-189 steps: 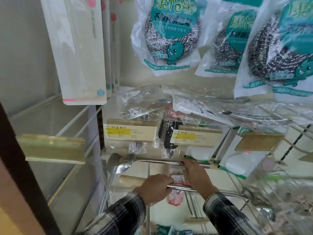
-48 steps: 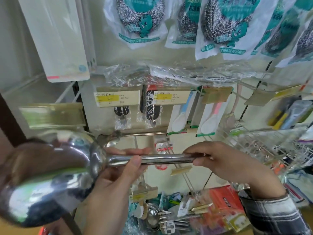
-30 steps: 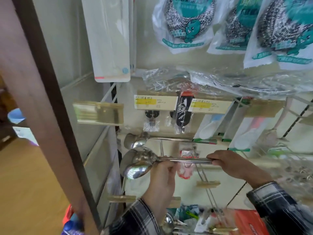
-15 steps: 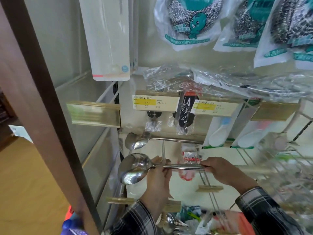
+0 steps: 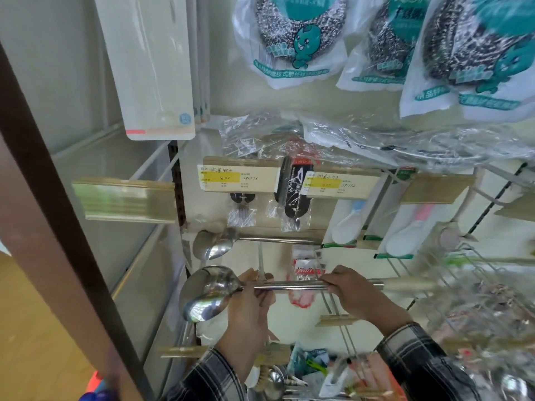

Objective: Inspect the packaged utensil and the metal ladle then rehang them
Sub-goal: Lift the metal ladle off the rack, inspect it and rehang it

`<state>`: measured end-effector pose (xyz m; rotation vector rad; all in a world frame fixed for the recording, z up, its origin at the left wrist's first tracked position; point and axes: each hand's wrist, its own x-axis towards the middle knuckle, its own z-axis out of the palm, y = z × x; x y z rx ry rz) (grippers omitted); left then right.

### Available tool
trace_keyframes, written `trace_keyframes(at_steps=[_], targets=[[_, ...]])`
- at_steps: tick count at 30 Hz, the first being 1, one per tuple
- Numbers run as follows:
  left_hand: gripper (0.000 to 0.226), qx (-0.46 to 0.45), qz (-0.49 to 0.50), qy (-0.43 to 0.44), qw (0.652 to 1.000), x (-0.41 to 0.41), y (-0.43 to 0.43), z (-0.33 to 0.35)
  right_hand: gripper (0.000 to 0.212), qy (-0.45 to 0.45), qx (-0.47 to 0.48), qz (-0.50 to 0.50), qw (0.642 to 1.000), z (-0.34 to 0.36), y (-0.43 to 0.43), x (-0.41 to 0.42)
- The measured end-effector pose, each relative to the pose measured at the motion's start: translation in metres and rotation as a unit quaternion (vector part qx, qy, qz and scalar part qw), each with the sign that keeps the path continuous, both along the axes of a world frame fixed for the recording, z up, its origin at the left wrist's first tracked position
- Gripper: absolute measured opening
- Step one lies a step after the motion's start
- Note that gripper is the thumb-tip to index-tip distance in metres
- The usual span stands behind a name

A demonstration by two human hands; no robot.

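While the left hand (image 5: pixel 249 308) grips the metal ladle (image 5: pixel 208 296) near its bowl, the right hand (image 5: pixel 356 293) clasps its handle.

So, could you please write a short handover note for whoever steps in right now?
Left hand: grip closed on the metal ladle just behind its bowl, which points left.
Right hand: grip closed on the shaft further along, before the pale wooden end.
The ladle is level, off its hook, in front of the rack and below a second ladle that hangs there.
The packaged utensil: many packets hang here; I cannot tell which one it is, or whether it is checked.
Left: finish inspecting the ladle, then rehang it.
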<state>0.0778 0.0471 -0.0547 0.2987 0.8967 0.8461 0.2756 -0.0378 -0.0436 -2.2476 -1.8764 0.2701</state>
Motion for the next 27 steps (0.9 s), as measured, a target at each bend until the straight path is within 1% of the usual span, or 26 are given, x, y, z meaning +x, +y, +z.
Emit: trace_keyframes(at_steps=[6, 12, 14, 16, 19, 22, 24, 25, 27], targets=[[0.029, -0.002, -0.004, 0.007, 1.000, -0.002, -0.003, 0.003, 0.032, -0.020, -0.019, -0.018, 0.999, 0.004, -0.004, -0.006], [0.027, 0.010, -0.016, 0.009, 1.000, -0.006, -0.008, 0.011, 0.033, -0.044, 0.008, -0.017, 0.999, 0.003, -0.009, -0.006], [0.027, 0.017, -0.023, 0.010, 1.000, -0.007, -0.009, 0.013, 0.030, -0.073, 0.039, -0.009, 0.997, 0.003, -0.012, -0.009], [0.026, 0.030, -0.043, 0.014, 0.999, -0.009, -0.009, 0.015, 0.023, -0.122, 0.078, 0.009, 0.989, -0.001, -0.012, -0.010], [0.021, 0.044, -0.071, 0.013, 0.996, -0.013, -0.011, 0.019, 0.017, -0.149, 0.080, -0.002, 0.986, -0.004, -0.013, -0.012], [0.022, 0.036, -0.086, 0.009, 0.996, -0.016, -0.011, 0.021, 0.020, -0.135, 0.064, -0.033, 0.988, 0.000, -0.015, -0.017], [0.035, 0.035, -0.096, 0.011, 0.995, -0.019, -0.010, 0.020, 0.023, -0.140, 0.062, -0.036, 0.988, 0.001, -0.015, -0.018], [0.035, 0.041, -0.105, 0.014, 0.993, -0.022, -0.009, 0.020, 0.024, -0.141, 0.062, -0.036, 0.987, 0.001, -0.015, -0.019], [0.023, 0.056, -0.129, 0.019, 0.990, -0.026, -0.013, 0.024, 0.026, -0.140, 0.060, -0.044, 0.987, 0.001, -0.012, -0.017]])
